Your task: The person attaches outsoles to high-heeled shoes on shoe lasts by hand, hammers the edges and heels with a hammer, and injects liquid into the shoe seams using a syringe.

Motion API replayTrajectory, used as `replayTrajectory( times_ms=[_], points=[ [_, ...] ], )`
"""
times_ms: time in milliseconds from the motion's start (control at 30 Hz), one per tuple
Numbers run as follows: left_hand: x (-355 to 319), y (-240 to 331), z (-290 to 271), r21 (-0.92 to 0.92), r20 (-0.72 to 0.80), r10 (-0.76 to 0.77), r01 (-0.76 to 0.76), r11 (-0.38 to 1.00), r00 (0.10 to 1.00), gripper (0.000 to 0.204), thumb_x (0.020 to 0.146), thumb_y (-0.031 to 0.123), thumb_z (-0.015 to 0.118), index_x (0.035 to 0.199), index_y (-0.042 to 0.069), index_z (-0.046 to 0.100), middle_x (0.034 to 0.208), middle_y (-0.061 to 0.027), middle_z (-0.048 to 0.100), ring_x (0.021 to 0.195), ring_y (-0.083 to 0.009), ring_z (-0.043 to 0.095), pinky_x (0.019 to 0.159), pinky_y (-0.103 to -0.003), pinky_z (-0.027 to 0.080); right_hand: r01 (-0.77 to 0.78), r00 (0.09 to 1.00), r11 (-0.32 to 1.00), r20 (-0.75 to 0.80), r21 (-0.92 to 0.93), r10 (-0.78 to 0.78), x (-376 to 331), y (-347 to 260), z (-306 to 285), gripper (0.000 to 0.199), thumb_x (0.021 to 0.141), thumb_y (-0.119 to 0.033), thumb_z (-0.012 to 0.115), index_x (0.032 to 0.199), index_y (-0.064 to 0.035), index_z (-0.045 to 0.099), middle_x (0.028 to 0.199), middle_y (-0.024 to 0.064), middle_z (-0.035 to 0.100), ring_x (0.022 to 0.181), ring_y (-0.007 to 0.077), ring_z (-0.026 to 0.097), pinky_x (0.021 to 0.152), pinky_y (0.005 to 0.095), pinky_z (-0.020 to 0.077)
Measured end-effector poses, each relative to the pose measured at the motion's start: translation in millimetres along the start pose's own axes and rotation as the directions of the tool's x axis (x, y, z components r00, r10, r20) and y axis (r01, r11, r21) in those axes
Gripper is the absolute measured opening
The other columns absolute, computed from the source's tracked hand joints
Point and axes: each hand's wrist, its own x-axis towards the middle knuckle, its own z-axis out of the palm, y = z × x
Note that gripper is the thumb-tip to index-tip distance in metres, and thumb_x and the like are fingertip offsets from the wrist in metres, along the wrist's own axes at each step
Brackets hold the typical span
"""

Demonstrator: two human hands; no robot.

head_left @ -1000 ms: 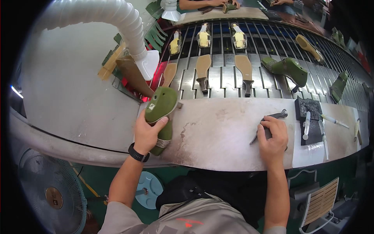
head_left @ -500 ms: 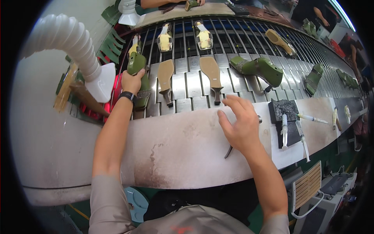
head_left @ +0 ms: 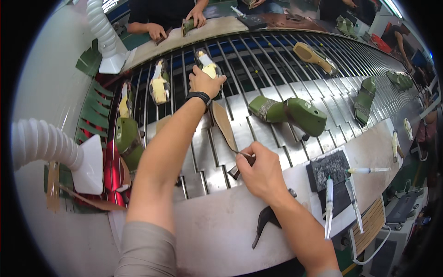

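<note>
My left hand (head_left: 206,84) is stretched out over the roller conveyor, its fingers around the near end of an upturned shoe upper on its last (head_left: 208,67), with a yellow and white underside. My right hand (head_left: 262,171) is closed on the heel end of a tan shoe sole (head_left: 223,123), which tilts up off the metal slats. Part of the heel is hidden by my fingers. Another tan sole (head_left: 162,123) lies mostly behind my left forearm. To the left rests a green shoe last (head_left: 128,138); a green last with a wrapped toe (head_left: 295,114) lies to the right.
Syringes (head_left: 329,198) and a black block (head_left: 326,170) sit on the bench at right. A black-handled tool (head_left: 262,224) lies by my right forearm. White hose nozzles (head_left: 90,166) stand at left. Across the conveyor (head_left: 258,51), a co-worker's hands (head_left: 197,17) handle a green piece.
The view has swung left. My left hand has let go of the green last and reached to the yellow-bottomed shoe upper. My right hand, open before, has closed on a sole's heel and lifted it.
</note>
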Motion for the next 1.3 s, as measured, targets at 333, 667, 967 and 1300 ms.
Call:
replayTrajectory(
  times_ms=[333, 667, 967, 1300],
  points=[
    [12.4, 10.7, -5.4, -0.053, 0.033, -0.206, 0.208, 0.977, 0.978, 0.085, 0.075, 0.022, 0.086, 0.147, -0.002, 0.048, 0.143, -0.0280, 0.056, 0.128, -0.0409, 0.062, 0.109, -0.046, 0.052, -0.205, 0.978, 0.878, 0.137, 0.433, 0.160, 4.0, 14.4, -8.0, 0.039, 0.103, -0.015, 0.054, 0.137, 0.0020, 0.061, 0.092, 0.0249, 0.075, 0.082, 0.0325, 0.079, 0.079, 0.0433, 0.0594],
    [-313.4, -37.8, -250.2, -0.110, -0.026, 0.455, -0.455, 0.884, 0.890, 0.090, 0.070, 0.007, 0.078, 0.153, -0.005, 0.045, 0.138, -0.0264, 0.057, 0.125, -0.0403, 0.060, 0.111, -0.043, 0.047, -0.130, 0.989, 0.795, 0.135, 0.592, 0.061, -22.3, 17.6, -20.2, 0.040, 0.097, -0.037, 0.080, 0.109, 0.0002, 0.073, 0.087, 0.0021, 0.071, 0.076, 0.0088, 0.062, 0.069, 0.0263, 0.0504],
    [-488.2, -114.3, -318.7, 0.090, 0.048, 0.430, -0.432, 0.897, 0.902, 0.077, 0.089, 0.028, 0.085, 0.148, -0.007, 0.053, 0.136, -0.0314, 0.061, 0.130, -0.0481, 0.055, 0.113, -0.052, 0.043, 0.130, 0.986, 0.919, -0.142, 0.371, -0.082, -207.1, -18.1, 50.7, 0.022, 0.090, -0.013, 0.077, 0.104, 0.0013, 0.069, 0.114, 0.0194, 0.065, 0.102, 0.0328, 0.067, 0.090, 0.0405, 0.0540],
    [-486.9, -151.9, -326.6, -0.309, 0.087, 0.141, -0.108, 0.945, 0.986, 0.048, 0.077, 0.006, 0.085, 0.118, -0.004, 0.065, 0.103, -0.0142, 0.071, 0.094, -0.0320, 0.066, 0.086, -0.042, 0.054, 0.344, 0.926, 0.939, -0.164, 0.004, -0.339, -229.7, -11.8, -24.2, 0.031, 0.093, -0.025, 0.079, 0.110, 0.0003, 0.074, 0.144, 0.0337, 0.059, 0.131, 0.0449, 0.061, 0.111, 0.0453, 0.0484]
  ],
)
